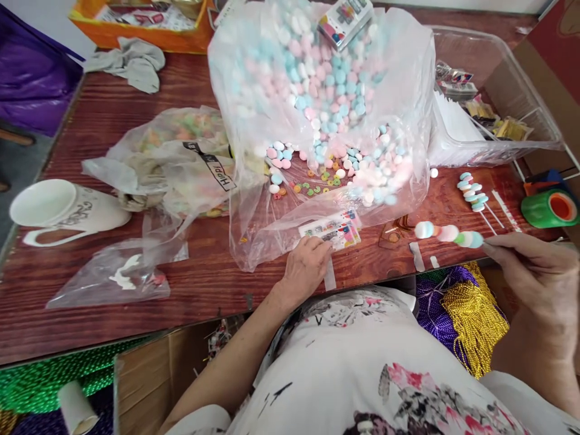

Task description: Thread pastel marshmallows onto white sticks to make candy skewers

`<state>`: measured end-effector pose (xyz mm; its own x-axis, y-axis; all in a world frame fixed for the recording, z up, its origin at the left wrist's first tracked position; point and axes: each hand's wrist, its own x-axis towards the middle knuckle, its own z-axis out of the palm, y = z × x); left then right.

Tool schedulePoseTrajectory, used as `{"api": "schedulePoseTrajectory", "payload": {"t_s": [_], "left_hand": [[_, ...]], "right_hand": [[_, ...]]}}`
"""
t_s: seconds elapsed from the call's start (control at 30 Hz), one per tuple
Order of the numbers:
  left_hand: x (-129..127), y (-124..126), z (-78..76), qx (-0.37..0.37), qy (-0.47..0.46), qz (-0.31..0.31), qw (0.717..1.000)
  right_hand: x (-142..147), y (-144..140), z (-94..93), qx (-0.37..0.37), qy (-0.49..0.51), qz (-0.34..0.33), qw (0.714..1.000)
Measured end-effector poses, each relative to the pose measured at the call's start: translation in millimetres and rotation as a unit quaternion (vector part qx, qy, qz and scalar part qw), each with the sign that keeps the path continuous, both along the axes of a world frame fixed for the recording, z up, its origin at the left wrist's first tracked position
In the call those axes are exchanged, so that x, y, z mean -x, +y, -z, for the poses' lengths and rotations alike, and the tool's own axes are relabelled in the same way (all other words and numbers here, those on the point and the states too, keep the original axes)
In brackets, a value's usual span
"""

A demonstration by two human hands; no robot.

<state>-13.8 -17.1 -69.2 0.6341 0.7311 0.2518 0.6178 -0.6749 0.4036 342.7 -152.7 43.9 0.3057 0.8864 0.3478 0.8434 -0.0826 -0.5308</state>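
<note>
In my right hand (539, 272), the fingers pinch the end of a skewer of pastel beads (448, 234), held out sideways over the table's front edge. The beads are pink, white, green and blue, slightly blurred; the stick itself is hidden. My left hand (308, 266) rests at the table edge, its fingers curled over the lower edge of small printed cards (333, 228). Behind them a large clear plastic bag (254, 235) lies open, full of pink, blue and white beads (335, 78) with several small colourful rings (312, 188). Two finished-looking bead skewers (472, 192) lie at the right.
At the left are a white mug (90, 208), a small plastic bag (109, 278) and a bag of coloured pieces (176, 151). A clear bin (502, 54) and green tape roll (539, 208) stand right. An orange box (136, 36) is at the back.
</note>
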Motion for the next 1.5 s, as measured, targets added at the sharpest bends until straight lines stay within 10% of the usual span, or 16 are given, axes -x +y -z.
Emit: {"api": "schedulePoseTrajectory", "payload": {"t_s": [0.17, 0.53, 1.37, 1.5], "left_hand": [[-9.4, -1.3, -1.0, 0.009, 0.007, -0.053, 0.999], [5.5, 7.2, 13.1, 0.146, -0.200, -0.045, 0.968], [6.9, 5.4, 13.9, 0.063, -0.138, 0.000, 0.988], [6.9, 3.3, 15.2, 0.045, -0.130, 0.008, 0.990]], "right_hand": [[34.6, 30.5, 20.9, -0.001, 0.045, -0.138, 0.989], [64.4, 48.5, 49.5, 0.021, 0.149, -0.172, 0.974], [75.7, 46.6, 57.4, 0.056, -0.008, -0.247, 0.967], [79.0, 39.9, 53.0, 0.023, -0.155, -0.214, 0.964]]}}
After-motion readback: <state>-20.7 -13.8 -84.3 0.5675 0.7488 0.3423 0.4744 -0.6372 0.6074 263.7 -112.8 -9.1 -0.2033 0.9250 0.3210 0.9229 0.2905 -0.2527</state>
